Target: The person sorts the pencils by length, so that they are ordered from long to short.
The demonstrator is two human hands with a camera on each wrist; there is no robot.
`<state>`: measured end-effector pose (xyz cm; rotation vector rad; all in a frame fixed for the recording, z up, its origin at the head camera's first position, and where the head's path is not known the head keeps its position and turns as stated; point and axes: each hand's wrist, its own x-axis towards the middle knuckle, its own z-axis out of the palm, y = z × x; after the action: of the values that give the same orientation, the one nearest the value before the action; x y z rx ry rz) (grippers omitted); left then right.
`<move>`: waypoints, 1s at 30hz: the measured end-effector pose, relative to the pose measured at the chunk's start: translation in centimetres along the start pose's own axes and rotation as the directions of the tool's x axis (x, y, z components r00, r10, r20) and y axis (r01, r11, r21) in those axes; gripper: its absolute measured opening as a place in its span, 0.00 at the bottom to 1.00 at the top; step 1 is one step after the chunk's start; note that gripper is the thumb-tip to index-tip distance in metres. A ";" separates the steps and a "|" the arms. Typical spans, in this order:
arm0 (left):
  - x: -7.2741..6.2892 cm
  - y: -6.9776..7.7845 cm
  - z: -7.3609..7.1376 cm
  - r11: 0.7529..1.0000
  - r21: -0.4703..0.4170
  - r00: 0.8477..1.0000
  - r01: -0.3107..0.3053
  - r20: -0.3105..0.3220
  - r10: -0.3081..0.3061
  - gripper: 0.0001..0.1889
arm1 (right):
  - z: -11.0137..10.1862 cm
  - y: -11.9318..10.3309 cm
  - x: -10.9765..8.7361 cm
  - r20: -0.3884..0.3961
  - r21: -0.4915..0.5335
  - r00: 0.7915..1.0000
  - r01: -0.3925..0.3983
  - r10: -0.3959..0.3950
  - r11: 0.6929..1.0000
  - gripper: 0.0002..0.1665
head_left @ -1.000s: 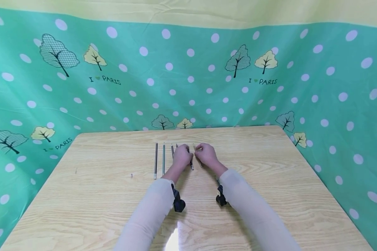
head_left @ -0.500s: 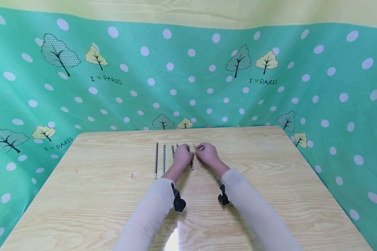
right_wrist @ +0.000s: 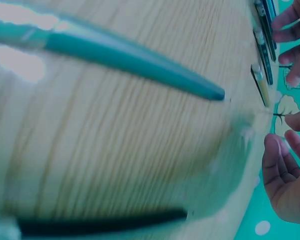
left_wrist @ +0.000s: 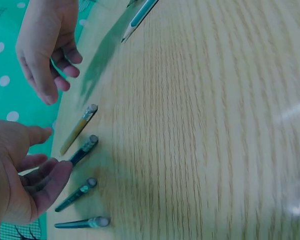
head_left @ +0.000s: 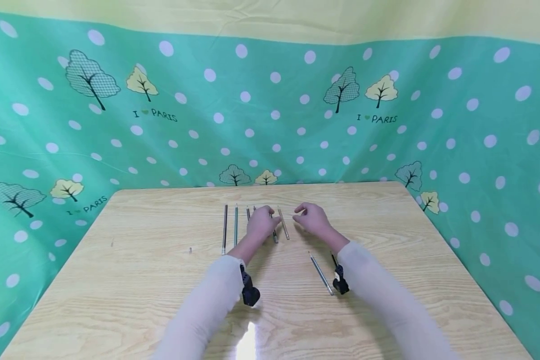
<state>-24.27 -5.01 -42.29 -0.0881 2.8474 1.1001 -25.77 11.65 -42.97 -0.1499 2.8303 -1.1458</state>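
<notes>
My left hand (head_left: 262, 222) is over a row of pencils, fingers loosely bent. In the left wrist view, a fingertip of the left hand (left_wrist: 19, 172) overlaps a dark pencil (left_wrist: 84, 149); whether it touches cannot be told. Just right of that hand lies a yellow pencil (head_left: 283, 223), flat and slightly slanted. My right hand (head_left: 314, 218) hovers right of the yellow pencil, apart from it, with nothing between its thumb and fingers. Further left in the row are a dark pencil (head_left: 225, 230) and a teal pencil (head_left: 236, 225); others are partly hidden by the left hand.
Near the right forearm lie a blue-green pencil (head_left: 320, 274) and a black pencil (head_left: 334, 259), partly covered by the wrist camera. A tiny bit (head_left: 190, 250) sits on the wooden table (head_left: 139, 290) to the left. A green dotted cloth (head_left: 184, 150) hangs behind the table.
My right hand has let go of the yellow pencil and moved right, uncovering the blue-green and black pencils by the forearm. The left hand has hardly moved.
</notes>
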 end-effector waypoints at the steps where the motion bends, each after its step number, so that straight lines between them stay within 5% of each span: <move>1: -0.1 0.0 -0.1 1.000 0.009 1.000 0.000 0.004 0.000 0.20 | -0.2 0.1 -0.1 0.003 -0.005 1.000 -0.001 0.001 1.000 0.15; 12: -2.1 0.0 -0.6 0.994 0.012 0.992 -0.107 0.076 0.105 0.21 | -2.3 1.9 -2.3 0.042 -0.009 0.999 0.004 -0.003 1.000 0.15; 21: -4.7 1.0 -0.2 0.965 0.073 0.959 -0.252 0.150 0.239 0.17 | -4.8 3.0 -4.9 0.100 -0.027 0.995 0.023 -0.021 0.999 0.16; 30: -7.2 1.3 1.5 0.940 0.107 0.929 -0.323 0.228 0.292 0.17 | -6.6 4.6 -6.6 0.198 -0.053 0.979 0.057 -0.046 0.997 0.17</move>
<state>-17.13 -2.86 -41.78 0.4737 2.7948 0.8813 -20.27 20.25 -41.14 -0.3237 2.7003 -0.9961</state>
